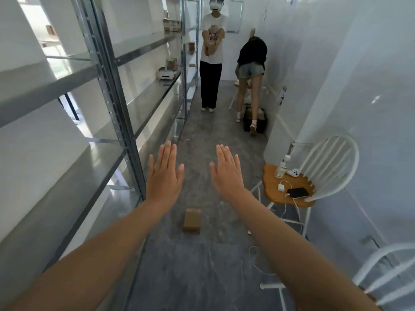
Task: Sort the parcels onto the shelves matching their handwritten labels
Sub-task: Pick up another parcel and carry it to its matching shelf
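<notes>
Both my arms stretch forward over a narrow aisle. My left hand and my right hand are flat, palms down, fingers extended, holding nothing. A small brown cardboard parcel lies on the grey floor below and between my forearms, untouched. Metal shelves run along the left side; a few brown parcels sit on far shelf levels. No label is legible.
A person in a white shirt and headset stands ahead holding a parcel. Another person bends over a dark crate at the right wall. A white chair with a phone and charger stands right; a second chair is nearer.
</notes>
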A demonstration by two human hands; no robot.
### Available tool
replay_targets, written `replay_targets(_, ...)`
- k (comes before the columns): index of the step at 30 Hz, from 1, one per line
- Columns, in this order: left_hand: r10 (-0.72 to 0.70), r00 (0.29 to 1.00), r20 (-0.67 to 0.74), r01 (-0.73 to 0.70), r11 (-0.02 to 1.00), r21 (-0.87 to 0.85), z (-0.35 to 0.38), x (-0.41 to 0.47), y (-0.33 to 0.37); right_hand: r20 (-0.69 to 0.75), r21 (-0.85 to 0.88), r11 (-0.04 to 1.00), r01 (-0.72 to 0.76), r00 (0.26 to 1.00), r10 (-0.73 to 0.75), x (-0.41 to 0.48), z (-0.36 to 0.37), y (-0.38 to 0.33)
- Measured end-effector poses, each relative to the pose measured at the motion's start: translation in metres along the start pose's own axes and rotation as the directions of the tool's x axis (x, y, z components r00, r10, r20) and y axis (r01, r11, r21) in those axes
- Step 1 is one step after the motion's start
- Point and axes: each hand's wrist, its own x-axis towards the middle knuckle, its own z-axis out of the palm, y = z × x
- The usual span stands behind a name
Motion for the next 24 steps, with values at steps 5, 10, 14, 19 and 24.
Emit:
replay_targets(5, 0.009, 1.000, 0.029, -0.009, 1.000, 0.025, 0.029, 0.039, -0.006, 0.007, 0.027, 1.000, -0.001, 1.000, 0.001, 0.050, 0.016, 0.015)
replay_targets(10, 0.007, 0.999, 0.031, -0.008, 1.000, 0.026, 0.061, 0.082, -0.018, 0.009, 0.033, 0.999, 0.018, 1.000, -0.018, 0.100, 0.037, 0.019)
replay_targets(14, 0.019, 0.998, 0.053, -0.018, 1.000, -0.015, 0.088, 0.129, -0.030, 0.001, 0.040, 0.999, 0.013, 1.000, -0.013, 0.145, 0.053, 0.022)
replay_targets(19, 0.024, 0.996, 0.080, -0.021, 0.999, -0.049, 0.122, 0.197, -0.050, -0.010, 0.040, 0.999, -0.017, 1.000, 0.018, 0.213, 0.066, 0.028)
replay_targets(24, 0.086, 0.991, 0.099, -0.080, 0.995, -0.063, 0.155, 0.256, -0.069, -0.028, 0.023, 0.997, -0.078, 0.996, 0.079, 0.279, 0.086, 0.036)
